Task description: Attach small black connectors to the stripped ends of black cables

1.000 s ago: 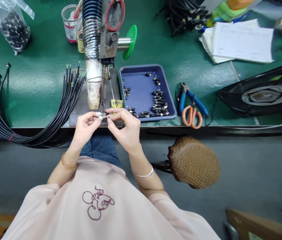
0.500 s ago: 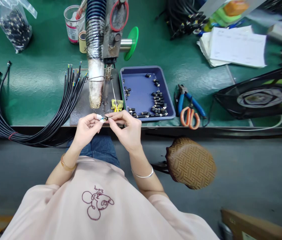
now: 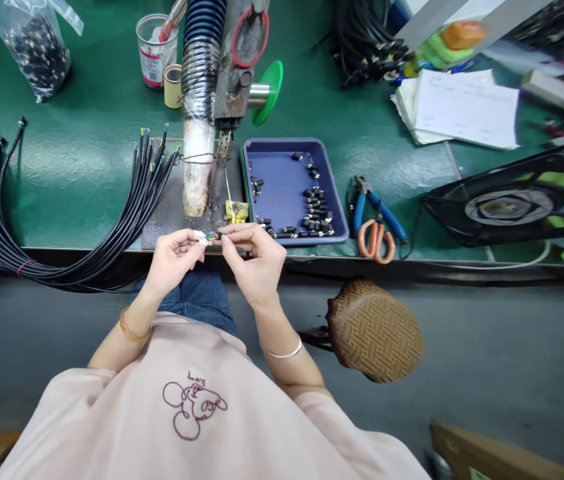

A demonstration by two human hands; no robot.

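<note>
At the bench's front edge, my left hand (image 3: 175, 263) is closed in a pinch, white wrapping on its fingertips. It holds the end of a cable whose thin coloured wires (image 3: 209, 237) stick out to the right; the rest of that cable is hidden. My right hand (image 3: 256, 261) pinches a small black connector (image 3: 217, 236) against these wires. Whether the two are joined, I cannot tell. Just beyond the hands are a soldering iron (image 3: 221, 167) pointing down, a yellow block (image 3: 236, 212) with a thin solder wire, and a blue tray (image 3: 287, 190) of black connectors.
Left lies a bundle of black cables (image 3: 82, 260) with stripped ends. A taped hose (image 3: 196, 160) hangs beside the iron. Blue-handled cutters (image 3: 385, 217), orange-handled scissors (image 3: 376, 240), papers (image 3: 465, 110) and a fan (image 3: 502, 203) are to the right. A stool (image 3: 376, 331) stands below.
The view has shifted slightly. My right hand has moved a little to the right with the connector, and more of the coloured wires shows between my hands.
</note>
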